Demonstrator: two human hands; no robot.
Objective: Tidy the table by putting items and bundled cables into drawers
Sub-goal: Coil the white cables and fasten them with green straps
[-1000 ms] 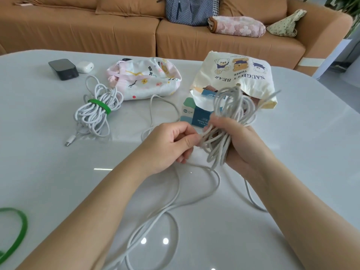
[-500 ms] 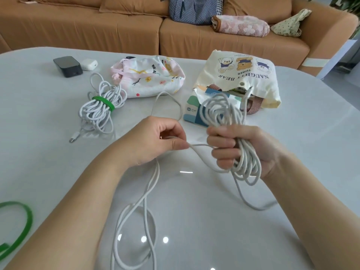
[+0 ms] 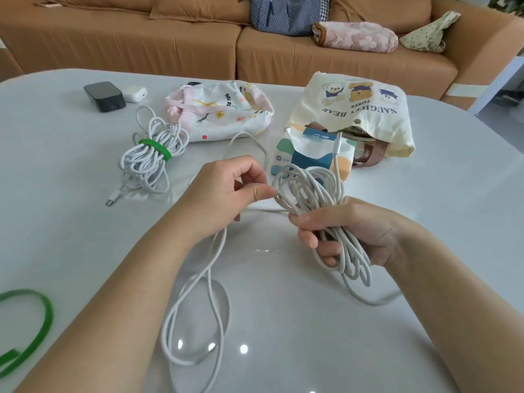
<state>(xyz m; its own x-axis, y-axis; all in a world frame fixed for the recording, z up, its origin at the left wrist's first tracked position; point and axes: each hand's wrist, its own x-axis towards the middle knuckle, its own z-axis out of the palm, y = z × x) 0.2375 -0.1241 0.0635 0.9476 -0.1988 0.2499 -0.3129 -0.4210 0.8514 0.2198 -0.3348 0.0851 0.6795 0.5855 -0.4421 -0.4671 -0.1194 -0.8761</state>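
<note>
My right hand [image 3: 351,231] grips a coil of white cable [image 3: 312,191] around its middle, held above the white table [image 3: 425,194]. Its plug end sticks up behind the coil. My left hand [image 3: 224,194] pinches the loose run of the same cable just left of the coil. The slack [image 3: 195,316] trails down in loops on the table toward me. A second white cable bundle [image 3: 150,157], tied with a green strap, lies at the left.
A loose green strap [image 3: 31,330] lies at the near left edge. A black charger [image 3: 105,96] and a white earbud case [image 3: 135,93] sit far left. A pink printed pouch [image 3: 221,112], a bear tote bag [image 3: 357,109] and a tissue pack [image 3: 309,154] lie behind the hands. A sofa stands beyond.
My right hand turned the coil upright and lowered it slightly. My left hand slid along the loose cable toward the coil, adding a loop; the slack shifted on the table.
</note>
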